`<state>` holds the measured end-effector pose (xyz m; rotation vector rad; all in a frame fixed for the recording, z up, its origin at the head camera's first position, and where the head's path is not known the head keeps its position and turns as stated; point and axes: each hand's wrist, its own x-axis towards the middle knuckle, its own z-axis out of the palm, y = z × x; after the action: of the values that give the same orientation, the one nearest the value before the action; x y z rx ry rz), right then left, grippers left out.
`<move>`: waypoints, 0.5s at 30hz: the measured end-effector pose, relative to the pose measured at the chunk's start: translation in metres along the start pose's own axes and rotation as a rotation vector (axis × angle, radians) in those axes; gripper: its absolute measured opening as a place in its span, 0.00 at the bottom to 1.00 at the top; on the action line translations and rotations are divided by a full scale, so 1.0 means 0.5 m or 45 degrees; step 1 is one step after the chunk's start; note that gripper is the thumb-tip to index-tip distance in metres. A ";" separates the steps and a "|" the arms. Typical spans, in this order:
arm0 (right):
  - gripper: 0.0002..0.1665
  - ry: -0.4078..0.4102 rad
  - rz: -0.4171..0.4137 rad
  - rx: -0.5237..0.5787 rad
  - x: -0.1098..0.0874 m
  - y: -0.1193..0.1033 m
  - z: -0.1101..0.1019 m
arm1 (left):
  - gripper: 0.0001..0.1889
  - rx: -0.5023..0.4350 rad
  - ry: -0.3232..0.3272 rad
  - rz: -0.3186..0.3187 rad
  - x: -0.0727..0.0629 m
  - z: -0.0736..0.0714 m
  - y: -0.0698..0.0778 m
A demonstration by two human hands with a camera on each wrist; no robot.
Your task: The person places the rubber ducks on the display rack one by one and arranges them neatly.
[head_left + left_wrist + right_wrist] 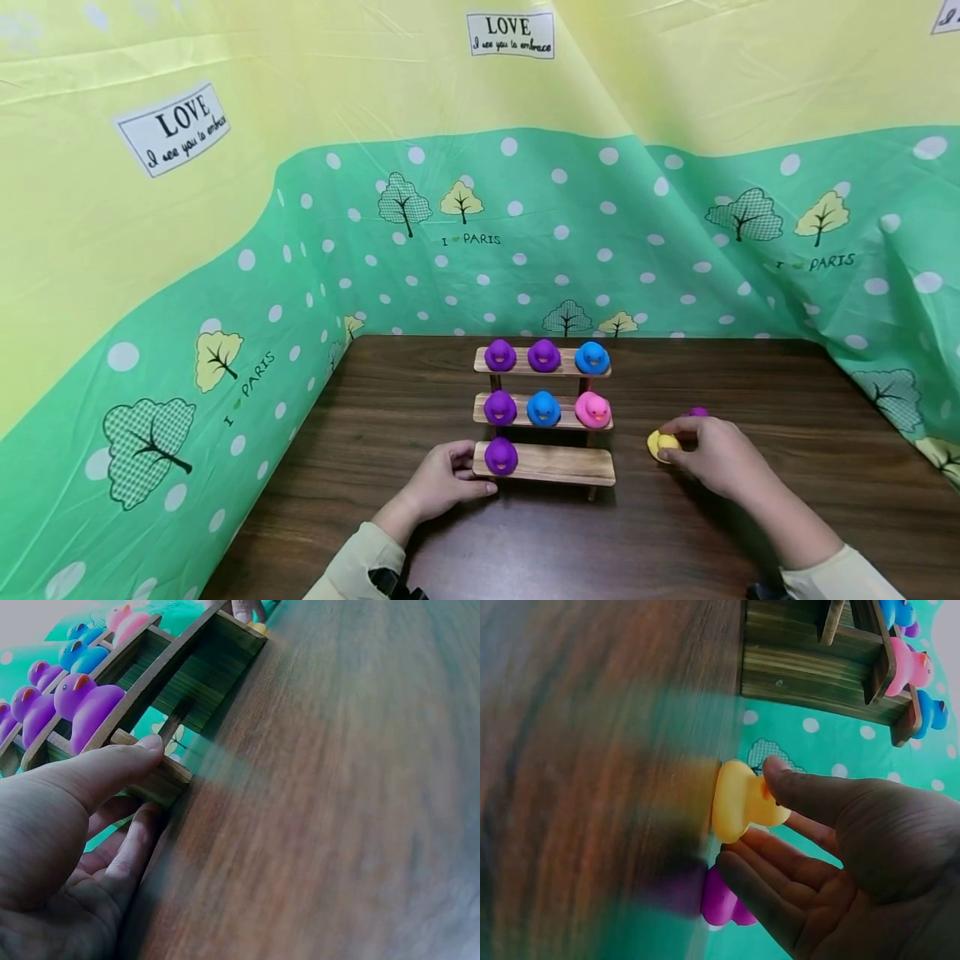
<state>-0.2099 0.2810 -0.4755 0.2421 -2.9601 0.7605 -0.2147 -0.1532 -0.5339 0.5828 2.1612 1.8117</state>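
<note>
A three-step wooden display stand (558, 463) is on the table, bearing small rubber ducks. Its top step has two purple ducks and a blue duck (592, 358); the middle has a purple, a blue and a pink duck (595, 410). One purple duck (501, 457) sits at the left of the bottom step. My left hand (442, 483) holds the stand's lower left end, the thumb (127, 761) on a wooden piece. To the right of the stand, my right hand (716, 454) pinches a yellow duck (739, 802) by its head, low at the tabletop.
Another purple duck (698, 412) lies on the table just beyond my right hand, partly hidden by it. The dark wood-grain table (405, 375) is surrounded at the back and sides by a green and yellow printed cloth (517, 192).
</note>
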 end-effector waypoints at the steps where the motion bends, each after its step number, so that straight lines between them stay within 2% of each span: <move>1: 0.17 -0.010 0.007 -0.001 0.001 0.001 0.000 | 0.25 0.000 0.000 0.000 0.000 0.000 0.000; 15: 0.17 -0.019 0.014 0.001 0.002 0.007 0.006 | 0.25 -0.002 0.006 -0.004 0.000 -0.001 -0.002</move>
<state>-0.2118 0.2823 -0.4797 0.2331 -2.9775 0.7641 -0.2150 -0.1536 -0.5346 0.5750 2.1624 1.8153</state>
